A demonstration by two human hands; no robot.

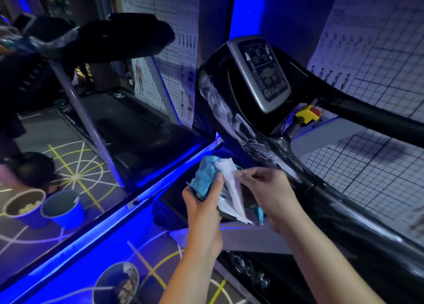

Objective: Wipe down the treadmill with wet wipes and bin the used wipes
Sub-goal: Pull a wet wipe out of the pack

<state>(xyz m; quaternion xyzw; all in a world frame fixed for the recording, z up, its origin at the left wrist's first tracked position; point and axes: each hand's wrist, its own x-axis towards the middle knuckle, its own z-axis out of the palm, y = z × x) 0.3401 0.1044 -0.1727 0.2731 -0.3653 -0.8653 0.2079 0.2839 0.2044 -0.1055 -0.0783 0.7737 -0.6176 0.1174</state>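
Note:
My left hand [203, 202] grips a crumpled light-blue wet-wipe pack [203, 177] in front of the treadmill. A white wipe [231, 189] hangs out of the pack, and my right hand [266, 193] pinches its upper edge between thumb and fingers. Just behind my hands runs the treadmill's black left handrail [252, 143], wrapped in shiny clear film. The grey console [263, 74] with its buttons and a yellow and red safety key [307, 114] sits higher up at the centre right.
A bin [117, 283] holding used wipes stands on the patterned floor at the bottom left. A mirror wall [80, 120] on the left reflects a treadmill and two bins. Gridded posters [378, 74] cover the wall on the right.

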